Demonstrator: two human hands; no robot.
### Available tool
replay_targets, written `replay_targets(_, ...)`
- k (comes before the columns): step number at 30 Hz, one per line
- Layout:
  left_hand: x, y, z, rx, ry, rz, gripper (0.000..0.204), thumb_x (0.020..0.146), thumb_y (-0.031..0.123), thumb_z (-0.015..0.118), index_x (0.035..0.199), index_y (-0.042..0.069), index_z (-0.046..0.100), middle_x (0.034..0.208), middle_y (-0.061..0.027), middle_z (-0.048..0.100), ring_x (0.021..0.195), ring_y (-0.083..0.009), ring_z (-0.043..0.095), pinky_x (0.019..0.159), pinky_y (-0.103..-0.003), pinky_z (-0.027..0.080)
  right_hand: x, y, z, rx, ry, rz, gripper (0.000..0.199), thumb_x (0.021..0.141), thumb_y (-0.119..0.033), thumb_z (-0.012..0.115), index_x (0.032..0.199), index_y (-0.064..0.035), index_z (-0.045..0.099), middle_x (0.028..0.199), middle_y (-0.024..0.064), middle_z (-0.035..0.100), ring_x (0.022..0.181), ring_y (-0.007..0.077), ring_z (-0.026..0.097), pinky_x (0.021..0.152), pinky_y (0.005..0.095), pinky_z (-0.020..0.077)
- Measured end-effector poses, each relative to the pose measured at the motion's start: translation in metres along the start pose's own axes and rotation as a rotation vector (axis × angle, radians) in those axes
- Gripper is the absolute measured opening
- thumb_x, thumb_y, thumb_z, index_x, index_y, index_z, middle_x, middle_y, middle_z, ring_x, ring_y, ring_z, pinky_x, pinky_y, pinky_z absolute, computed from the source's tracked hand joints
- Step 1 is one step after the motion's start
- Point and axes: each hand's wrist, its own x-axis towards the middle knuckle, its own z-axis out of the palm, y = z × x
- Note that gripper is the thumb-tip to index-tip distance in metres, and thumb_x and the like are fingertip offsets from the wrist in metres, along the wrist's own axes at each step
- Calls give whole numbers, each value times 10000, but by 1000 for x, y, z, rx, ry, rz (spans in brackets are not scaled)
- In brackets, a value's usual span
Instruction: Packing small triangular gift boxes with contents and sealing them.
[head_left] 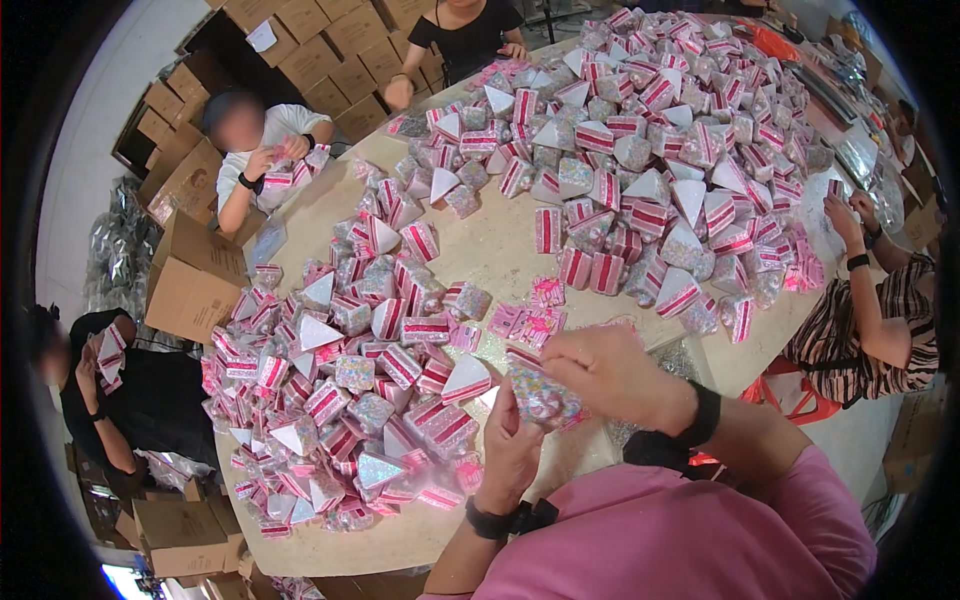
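Both hands meet just below the middle of the view, over the near edge of the table. The left hand comes up from six o'clock, fingers curled shut around the lower side of a small wedge-shaped pack speckled with pastel sprinkles, thumb pressed against its edge. The right hand arrives from four o'clock and sits on top of that same pack, fingers bent and pinching it; exactly how the fingertips grip is hard to make out, since the knuckles cover them. Both wrists carry a black band, and a pink sleeve fills the bottom at five o'clock. At nine o'clock from the hands lies a heap of pink-and-white striped wedge boxes, some showing white triangular lids. At twelve to one o'clock a far bigger pile of the same boxes spreads across the far side of the table. Just beside the pack, at eleven o'clock, a few loose pink wrappers lie flat. Brown cartons stand at ten o'clock, and other people sit around the table handling boxes.
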Motion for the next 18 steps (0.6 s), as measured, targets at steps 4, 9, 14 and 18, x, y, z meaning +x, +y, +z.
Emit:
replay_targets(4,1,-1,-5,18,-31,-67,781,791,139,667,1407,-32,218,1316,-104,433,1192,-213,471,965,-355,440,-5,1,12,-54,54,-119,156,847,-174,510,822,-28,558,740,172,575,698,385,569,603,454,448)
replay_targets(9,-2,-1,-8,64,-17,-51,736,804,122,640,1403,-31,240,1302,-101,450,1165,-206,492,940,-346,457,-5,-2,10,-52,10,-85,117,834,-106,547,874,-16,610,773,165,601,707,331,603,594,378,466)
replay_targets(14,-2,-1,-12,179,-19,-100,672,810,157,627,1369,-19,299,1240,-92,498,1105,-194,530,899,-336,476,-6,-1,10,-64,4,-83,121,832,-109,547,867,-12,612,760,168,602,696,334,603,585,381,465)
replay_targets(18,-4,-2,-3,229,3,-59,612,809,239,630,1315,1,384,1163,-80,557,1038,-182,575,855,-335,500,-6,-1,9,-123,-27,-66,123,828,-111,544,853,-10,610,749,168,601,687,339,600,579,385,463)
